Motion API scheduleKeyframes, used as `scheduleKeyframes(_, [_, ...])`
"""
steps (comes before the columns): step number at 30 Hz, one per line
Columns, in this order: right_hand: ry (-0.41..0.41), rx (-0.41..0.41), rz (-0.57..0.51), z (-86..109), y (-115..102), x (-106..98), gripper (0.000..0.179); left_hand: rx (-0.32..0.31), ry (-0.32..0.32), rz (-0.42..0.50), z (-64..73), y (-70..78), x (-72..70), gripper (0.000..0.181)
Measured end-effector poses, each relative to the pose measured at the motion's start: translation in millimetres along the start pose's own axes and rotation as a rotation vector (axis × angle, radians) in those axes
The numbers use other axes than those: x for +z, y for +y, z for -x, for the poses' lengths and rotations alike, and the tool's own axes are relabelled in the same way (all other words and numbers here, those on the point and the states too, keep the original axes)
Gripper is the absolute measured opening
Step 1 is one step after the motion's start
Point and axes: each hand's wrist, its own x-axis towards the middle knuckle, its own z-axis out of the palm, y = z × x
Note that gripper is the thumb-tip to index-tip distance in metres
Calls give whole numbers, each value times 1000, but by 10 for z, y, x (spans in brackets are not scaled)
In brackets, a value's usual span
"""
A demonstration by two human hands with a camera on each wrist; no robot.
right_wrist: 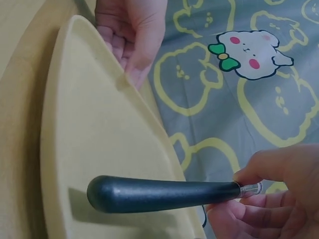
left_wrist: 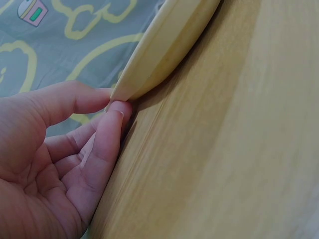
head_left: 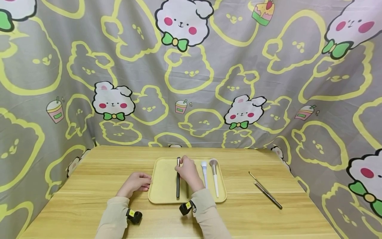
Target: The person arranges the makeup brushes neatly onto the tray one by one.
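My right hand [head_left: 188, 171] is over the middle of the yellow tray [head_left: 163, 196], pinching a makeup brush [head_left: 178, 186] by its silver collar. In the right wrist view the black handle [right_wrist: 164, 194] points away from the fingers, above the tray floor, with a shadow under it. The bristle end is hidden in that view. At the tray's left edge, my left hand [head_left: 138, 183] pinches the rim [left_wrist: 130, 84] between thumb and fingertips. On the tray's right side lie a pale lavender brush [head_left: 204, 172] and a white-handled brush [head_left: 215, 179] with fuller bristles.
Two thin brushes lie on the wooden table right of the tray, one dark-handled [head_left: 268, 196] and one slimmer, gold-toned [head_left: 257, 179], close together. A grey patterned cloth [head_left: 197, 99] hangs behind the table and along both sides.
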Motion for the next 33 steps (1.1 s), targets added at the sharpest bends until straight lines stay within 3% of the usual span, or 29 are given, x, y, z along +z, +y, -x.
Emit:
scheduleKeyframes(22, [23, -10, 27, -18, 127, 137, 15, -28, 29, 8, -25, -27, 10, 26])
scheduleKeyframes(28, [43, -39, 109, -46, 162, 184, 14, -28, 29, 10, -7, -17, 7, 26])
scheduleKeyframes(33, [37, -12, 147, -65, 182, 230, 14, -16, 18, 10, -7, -14, 12, 27])
